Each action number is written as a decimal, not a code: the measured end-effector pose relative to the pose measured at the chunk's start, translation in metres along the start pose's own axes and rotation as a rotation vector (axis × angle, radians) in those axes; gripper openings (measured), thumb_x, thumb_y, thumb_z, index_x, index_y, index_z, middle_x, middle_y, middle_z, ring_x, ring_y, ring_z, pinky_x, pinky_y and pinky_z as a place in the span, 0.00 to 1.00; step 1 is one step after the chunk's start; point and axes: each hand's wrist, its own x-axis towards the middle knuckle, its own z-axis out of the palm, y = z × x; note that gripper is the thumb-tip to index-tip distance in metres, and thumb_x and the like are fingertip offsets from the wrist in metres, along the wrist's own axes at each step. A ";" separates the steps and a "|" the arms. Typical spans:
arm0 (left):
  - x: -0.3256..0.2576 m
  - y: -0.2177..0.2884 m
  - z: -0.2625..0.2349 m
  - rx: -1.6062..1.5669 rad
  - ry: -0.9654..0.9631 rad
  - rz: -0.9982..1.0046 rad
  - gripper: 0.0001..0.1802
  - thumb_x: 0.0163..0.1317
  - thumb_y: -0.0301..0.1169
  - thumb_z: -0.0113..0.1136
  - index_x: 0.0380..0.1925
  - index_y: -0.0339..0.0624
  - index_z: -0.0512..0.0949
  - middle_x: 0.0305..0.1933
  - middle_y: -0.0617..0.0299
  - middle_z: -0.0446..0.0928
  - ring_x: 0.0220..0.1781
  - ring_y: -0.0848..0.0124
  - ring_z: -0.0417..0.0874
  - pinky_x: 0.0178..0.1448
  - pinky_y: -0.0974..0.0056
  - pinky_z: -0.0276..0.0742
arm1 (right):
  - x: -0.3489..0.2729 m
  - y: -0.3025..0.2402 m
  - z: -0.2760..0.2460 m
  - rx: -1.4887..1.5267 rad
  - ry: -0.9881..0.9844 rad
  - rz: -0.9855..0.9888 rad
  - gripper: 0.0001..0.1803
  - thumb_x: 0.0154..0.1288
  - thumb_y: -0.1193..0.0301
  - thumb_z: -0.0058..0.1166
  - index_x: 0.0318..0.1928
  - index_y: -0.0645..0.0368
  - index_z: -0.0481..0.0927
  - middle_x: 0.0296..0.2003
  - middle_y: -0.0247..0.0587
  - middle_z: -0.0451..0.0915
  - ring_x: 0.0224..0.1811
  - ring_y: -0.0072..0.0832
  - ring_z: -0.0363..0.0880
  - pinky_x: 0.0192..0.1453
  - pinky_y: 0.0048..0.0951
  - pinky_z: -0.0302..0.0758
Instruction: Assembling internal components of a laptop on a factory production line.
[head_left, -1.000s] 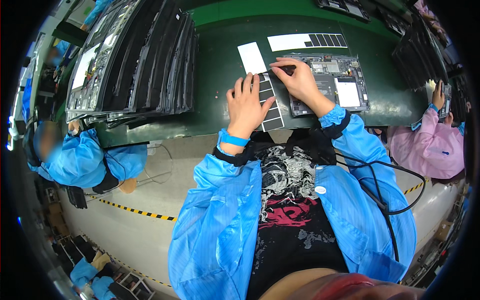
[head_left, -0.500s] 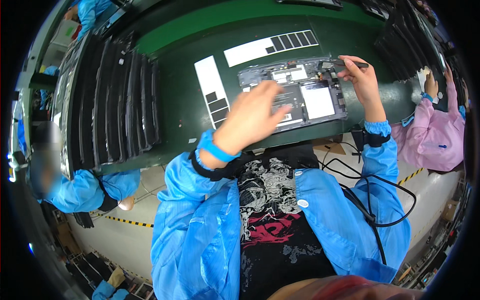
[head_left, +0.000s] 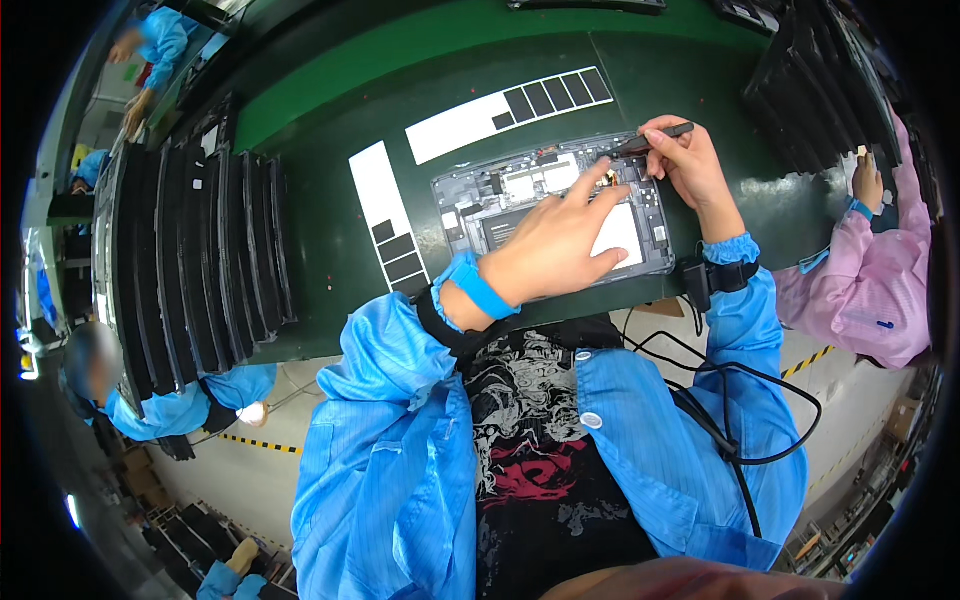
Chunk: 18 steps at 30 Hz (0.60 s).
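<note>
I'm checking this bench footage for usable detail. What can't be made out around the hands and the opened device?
- Head view: the left hand covers the middle of the opened device.
- Head view: the tool tip in the right hand is too small; contact unclear.
- Head view: the board parts are too small to identify.
- Head view: the black trays bend and blur near the rim.

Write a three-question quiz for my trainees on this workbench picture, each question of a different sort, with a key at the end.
1. True or false: the left hand lies flat on the opened device.
2. Which hand holds the thin dark tool? A) the left hand B) the right hand C) the hand of the person in pink
3. Fill in: the two white strips with dark squares lie on the ____ mat.

Key
1. True
2. B
3. green
</note>
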 end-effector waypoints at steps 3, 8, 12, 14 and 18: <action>0.000 0.002 0.005 0.142 0.069 -0.083 0.31 0.54 0.40 0.63 0.58 0.41 0.68 0.65 0.39 0.61 0.49 0.43 0.77 0.56 0.50 0.71 | 0.005 0.003 -0.003 -0.011 0.010 -0.010 0.10 0.64 0.72 0.57 0.41 0.66 0.77 0.22 0.35 0.77 0.20 0.19 0.74 0.23 0.19 0.69; 0.000 0.000 0.010 0.146 0.091 0.032 0.28 0.54 0.39 0.62 0.55 0.42 0.72 0.66 0.40 0.61 0.49 0.44 0.77 0.55 0.53 0.71 | 0.007 0.004 -0.007 0.018 0.063 -0.031 0.10 0.64 0.72 0.57 0.41 0.66 0.76 0.21 0.36 0.77 0.19 0.19 0.74 0.23 0.19 0.68; -0.001 0.000 0.014 0.116 0.092 0.049 0.27 0.55 0.40 0.62 0.54 0.42 0.73 0.67 0.41 0.61 0.48 0.47 0.77 0.54 0.55 0.70 | 0.006 -0.001 -0.002 0.035 -0.035 -0.010 0.09 0.64 0.72 0.57 0.39 0.67 0.77 0.22 0.37 0.78 0.18 0.19 0.74 0.21 0.18 0.67; -0.001 0.002 0.010 0.119 0.072 0.029 0.24 0.54 0.40 0.62 0.50 0.42 0.75 0.67 0.42 0.61 0.46 0.50 0.78 0.53 0.57 0.69 | 0.006 0.000 -0.003 -0.005 -0.045 -0.007 0.09 0.63 0.72 0.57 0.38 0.67 0.78 0.22 0.37 0.78 0.18 0.18 0.74 0.20 0.17 0.67; -0.002 -0.001 0.012 0.113 0.050 0.045 0.21 0.54 0.40 0.62 0.47 0.42 0.77 0.66 0.44 0.63 0.45 0.52 0.78 0.53 0.57 0.69 | 0.008 0.001 -0.003 -0.059 -0.059 -0.001 0.09 0.63 0.73 0.57 0.38 0.68 0.78 0.22 0.37 0.78 0.18 0.18 0.74 0.19 0.16 0.67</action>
